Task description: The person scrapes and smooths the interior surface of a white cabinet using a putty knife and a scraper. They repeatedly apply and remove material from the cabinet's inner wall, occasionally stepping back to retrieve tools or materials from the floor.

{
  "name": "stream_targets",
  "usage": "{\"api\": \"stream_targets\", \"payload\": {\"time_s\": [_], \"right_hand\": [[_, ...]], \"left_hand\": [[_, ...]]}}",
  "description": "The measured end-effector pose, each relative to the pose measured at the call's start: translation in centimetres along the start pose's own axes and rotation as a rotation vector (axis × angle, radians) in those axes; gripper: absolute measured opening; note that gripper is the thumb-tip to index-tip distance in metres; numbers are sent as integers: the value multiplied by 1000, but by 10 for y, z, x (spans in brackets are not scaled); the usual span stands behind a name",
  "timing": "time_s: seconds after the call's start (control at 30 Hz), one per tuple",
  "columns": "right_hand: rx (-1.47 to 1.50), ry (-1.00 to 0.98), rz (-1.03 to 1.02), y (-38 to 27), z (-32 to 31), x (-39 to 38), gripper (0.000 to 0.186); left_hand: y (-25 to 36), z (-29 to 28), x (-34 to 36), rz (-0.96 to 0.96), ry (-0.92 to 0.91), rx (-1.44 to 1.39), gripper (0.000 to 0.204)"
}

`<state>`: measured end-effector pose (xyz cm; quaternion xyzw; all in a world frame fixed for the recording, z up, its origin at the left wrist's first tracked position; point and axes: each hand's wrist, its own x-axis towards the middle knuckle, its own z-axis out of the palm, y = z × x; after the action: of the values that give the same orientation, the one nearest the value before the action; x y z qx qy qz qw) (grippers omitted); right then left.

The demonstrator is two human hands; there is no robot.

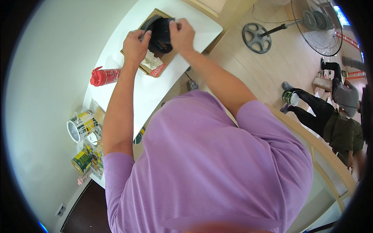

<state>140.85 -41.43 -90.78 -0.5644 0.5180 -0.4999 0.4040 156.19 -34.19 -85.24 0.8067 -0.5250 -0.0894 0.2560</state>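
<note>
My left hand (136, 46) and my right hand (180, 35) both have their fingers closed on a black pouch (159, 33), one on each side, above an open cardboard box (163, 64) on the white counter (105, 58). Dark contents show inside the pouch but are hard to make out. Crumpled pale paper (151, 60) lies in the box's near part. A red bottle (104, 76) stands to the left of my left forearm.
Paint cans (81, 126) and small items line the counter's left end. At right stand a pedestal fan (256, 38) on the wooden floor (233, 70), a floor can (290, 98), two other people (344, 138) (345, 97) and a curved wooden edge (314, 143).
</note>
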Motion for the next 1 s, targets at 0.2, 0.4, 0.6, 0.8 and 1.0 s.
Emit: {"api": "stream_targets", "payload": {"time_s": [0.2,0.4,0.6,0.8,1.0], "right_hand": [[-98,-375,-60,11,32,-22,29],[-112,-801,110,2,-44,-4,27],[-436,-529,-168,39,-32,-51,34],[-579,-630,-55,20,-23,-48,31],[-671,-665,-145,14,-16,-31,25]], "left_hand": [[1,2,-9,153,0,49,35],[-18,-4,-26,93,-8,87,34],[-5,15,-36,198,-112,55,36],[-5,20,-38,264,-195,188,49],[-8,22,-27,141,-115,90,47]]}}
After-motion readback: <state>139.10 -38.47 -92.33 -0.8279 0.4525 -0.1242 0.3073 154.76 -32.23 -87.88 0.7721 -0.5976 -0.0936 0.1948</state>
